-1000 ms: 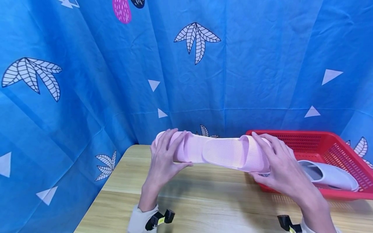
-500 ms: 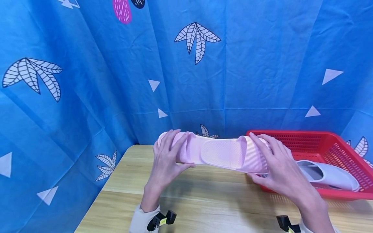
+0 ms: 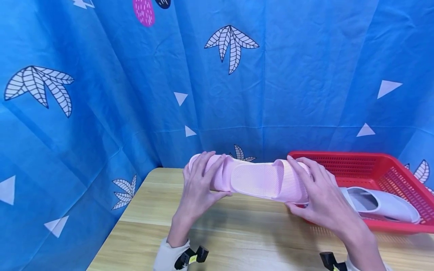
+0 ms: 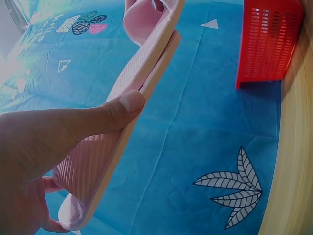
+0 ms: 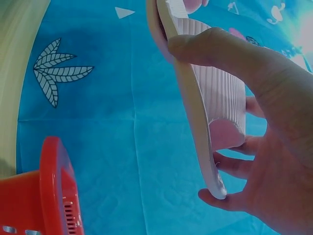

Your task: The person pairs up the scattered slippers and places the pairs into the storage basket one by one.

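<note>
My left hand (image 3: 196, 192) grips a pink slipper (image 3: 219, 176) round its ribbed strap, fingers over the far edge and thumb along the near side. Likewise my right hand (image 3: 322, 197) holds a matching pink slipper (image 3: 255, 180) by its strap. Both slippers are raised above the table, toes pointing outward, with the right one's heel lapping over the left one's sole. In the left wrist view, the left thumb (image 4: 129, 101) presses at the sole's edge. The right wrist view shows the right thumb (image 5: 183, 48) on the edge of the right slipper's sole.
A red perforated basket (image 3: 393, 226) stands on the wooden table (image 3: 149, 210) at the right, partly behind my right hand. Inside it lies a pale closed-toe slipper (image 3: 393, 205). A blue patterned curtain (image 3: 291, 94) hangs behind the table.
My hands have drawn closer together, the left one shifting right and the right one slightly left. The heels of the pink slippers overlap more. Both grips stay the same.
</note>
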### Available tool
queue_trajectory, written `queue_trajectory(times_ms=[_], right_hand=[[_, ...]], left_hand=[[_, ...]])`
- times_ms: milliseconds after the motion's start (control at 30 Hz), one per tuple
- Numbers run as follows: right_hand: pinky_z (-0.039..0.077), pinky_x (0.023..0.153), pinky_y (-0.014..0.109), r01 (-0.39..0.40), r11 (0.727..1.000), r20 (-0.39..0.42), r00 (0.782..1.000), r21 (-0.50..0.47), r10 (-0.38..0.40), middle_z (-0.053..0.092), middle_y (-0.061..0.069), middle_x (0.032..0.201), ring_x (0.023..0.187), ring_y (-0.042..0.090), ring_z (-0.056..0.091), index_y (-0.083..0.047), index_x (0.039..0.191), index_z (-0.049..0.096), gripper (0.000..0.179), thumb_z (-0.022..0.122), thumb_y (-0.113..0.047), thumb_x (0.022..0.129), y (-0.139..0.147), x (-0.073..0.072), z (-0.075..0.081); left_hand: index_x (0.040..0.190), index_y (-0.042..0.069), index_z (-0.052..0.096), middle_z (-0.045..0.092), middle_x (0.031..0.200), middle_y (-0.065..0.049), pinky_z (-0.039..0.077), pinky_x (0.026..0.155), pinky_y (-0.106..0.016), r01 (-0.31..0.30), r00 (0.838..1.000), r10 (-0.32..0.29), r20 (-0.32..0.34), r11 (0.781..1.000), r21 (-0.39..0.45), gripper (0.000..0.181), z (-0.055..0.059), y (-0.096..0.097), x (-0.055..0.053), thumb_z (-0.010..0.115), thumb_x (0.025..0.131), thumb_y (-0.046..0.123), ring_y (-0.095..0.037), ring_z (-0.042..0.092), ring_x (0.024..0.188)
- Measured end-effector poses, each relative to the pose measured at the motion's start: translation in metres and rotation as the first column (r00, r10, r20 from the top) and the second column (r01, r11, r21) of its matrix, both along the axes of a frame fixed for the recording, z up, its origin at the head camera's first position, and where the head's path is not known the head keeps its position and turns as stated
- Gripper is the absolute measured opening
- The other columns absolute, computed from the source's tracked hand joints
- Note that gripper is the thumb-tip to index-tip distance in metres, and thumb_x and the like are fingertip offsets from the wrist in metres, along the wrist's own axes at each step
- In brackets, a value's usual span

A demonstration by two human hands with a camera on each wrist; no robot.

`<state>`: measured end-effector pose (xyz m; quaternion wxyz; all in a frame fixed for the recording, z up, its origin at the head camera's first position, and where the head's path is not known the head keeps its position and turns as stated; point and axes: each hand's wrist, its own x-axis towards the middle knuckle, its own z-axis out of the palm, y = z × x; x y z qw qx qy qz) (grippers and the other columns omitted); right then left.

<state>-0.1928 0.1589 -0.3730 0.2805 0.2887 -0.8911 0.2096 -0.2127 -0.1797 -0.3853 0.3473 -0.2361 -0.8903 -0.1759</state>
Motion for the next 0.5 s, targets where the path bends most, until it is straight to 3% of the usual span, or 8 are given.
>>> queue_trajectory(times_ms=[500], right_hand=[[0.043,0.089,0.059,-0.019,1.0,-0.025,0.999,0.019,0.019,0.045,0.014,0.145,0.124,0.033,0.046,-0.021,0.162,0.032,0.132,0.102,-0.033,0.051,-0.0074,-0.001,-0.0035]], left_hand=[[0.155,0.031,0.045,0.043,0.156,-0.006,0.03,0.106,-0.068,0.02,1.0,-0.02,-0.006,1.0,-0.01,0.112,-0.0005,0.0061,0.0017,0.1,0.058,0.047,-0.032,0.035,0.145]])
